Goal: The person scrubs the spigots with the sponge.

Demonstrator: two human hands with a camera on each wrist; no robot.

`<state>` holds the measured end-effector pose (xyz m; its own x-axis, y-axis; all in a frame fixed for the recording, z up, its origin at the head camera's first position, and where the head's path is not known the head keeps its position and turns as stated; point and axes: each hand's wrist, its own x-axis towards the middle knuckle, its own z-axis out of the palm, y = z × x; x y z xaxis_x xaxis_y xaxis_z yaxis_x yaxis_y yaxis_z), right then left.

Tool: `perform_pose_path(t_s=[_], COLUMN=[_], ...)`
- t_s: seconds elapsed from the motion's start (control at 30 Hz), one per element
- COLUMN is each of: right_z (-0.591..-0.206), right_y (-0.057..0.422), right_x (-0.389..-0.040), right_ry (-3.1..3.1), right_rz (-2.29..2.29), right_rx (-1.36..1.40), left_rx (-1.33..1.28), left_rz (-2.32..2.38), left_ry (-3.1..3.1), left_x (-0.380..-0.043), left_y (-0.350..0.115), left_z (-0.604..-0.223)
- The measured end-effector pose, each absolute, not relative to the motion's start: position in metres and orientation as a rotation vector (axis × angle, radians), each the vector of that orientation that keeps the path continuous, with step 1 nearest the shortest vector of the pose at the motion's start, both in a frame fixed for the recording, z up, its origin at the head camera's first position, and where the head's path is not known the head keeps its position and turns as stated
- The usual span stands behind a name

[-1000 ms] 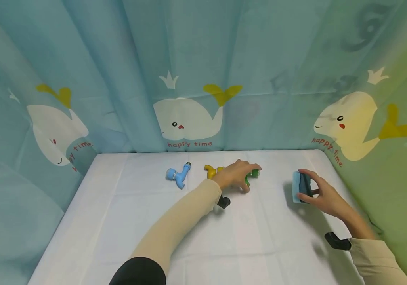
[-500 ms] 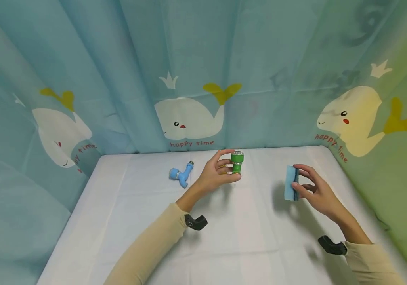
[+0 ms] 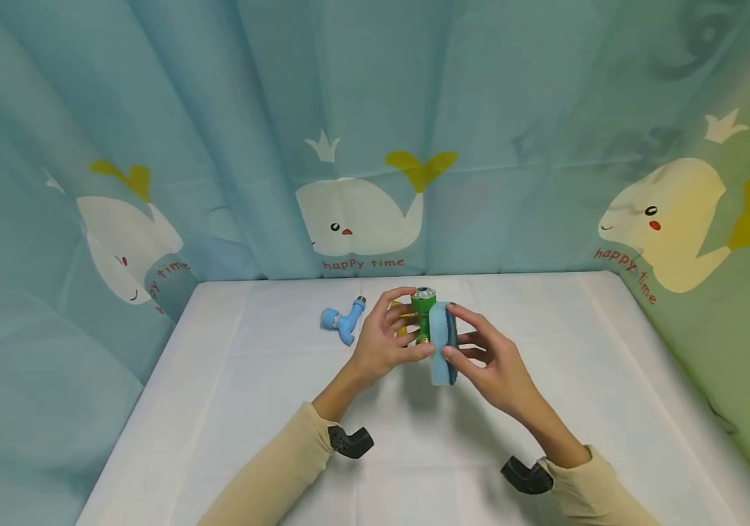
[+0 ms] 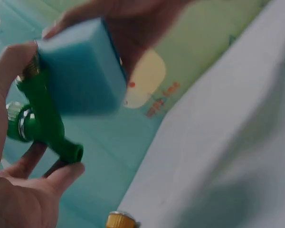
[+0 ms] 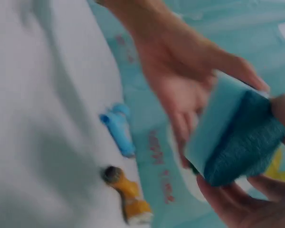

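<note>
My left hand (image 3: 380, 345) holds a green tap (image 3: 423, 303) above the table, between thumb and fingers. In the left wrist view the green tap (image 4: 47, 111) shows its spout, threaded inlet and round handle. My right hand (image 3: 496, 367) grips a light-blue sponge (image 3: 439, 354) with a dark scouring layer on the side toward that palm. The soft face of the sponge (image 4: 80, 71) is right up against the tap. From the right wrist, the sponge (image 5: 244, 137) hides nearly all of the tap.
A blue tap (image 3: 345, 321) lies on the white table (image 3: 269, 409), left of the hands. Behind the left fingers is a yellow tap (image 3: 402, 310), partly covered; the yellow tap (image 5: 133, 199) shows better from the right wrist. A whale-print curtain (image 3: 513, 219) surrounds the table's back and sides.
My left hand has picked up the green tap from the table and brought it back toward the middle. My right hand has carried the sponge left to the tap.
</note>
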<state>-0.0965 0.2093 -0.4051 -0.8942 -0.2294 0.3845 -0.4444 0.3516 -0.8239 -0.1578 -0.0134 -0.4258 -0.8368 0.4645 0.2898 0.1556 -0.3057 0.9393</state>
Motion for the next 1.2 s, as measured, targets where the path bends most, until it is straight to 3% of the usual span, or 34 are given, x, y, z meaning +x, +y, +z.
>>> perform_pose_path(t_s=[0.6, 1.2], right_z=[-0.410, -0.413], right_y=[0.208, 0.208], right_x=[-0.103, -0.103], right_ry=[-2.488, -2.419], right_rz=[1.516, 1.510], right_rx=[0.536, 0.791], left_rx=[0.709, 0.825], left_rz=[2.325, 2.277], left_ry=[1.679, 1.791], left_x=[-0.144, -0.145], left_y=[-0.022, -0.031], left_z=[-0.416, -0.414])
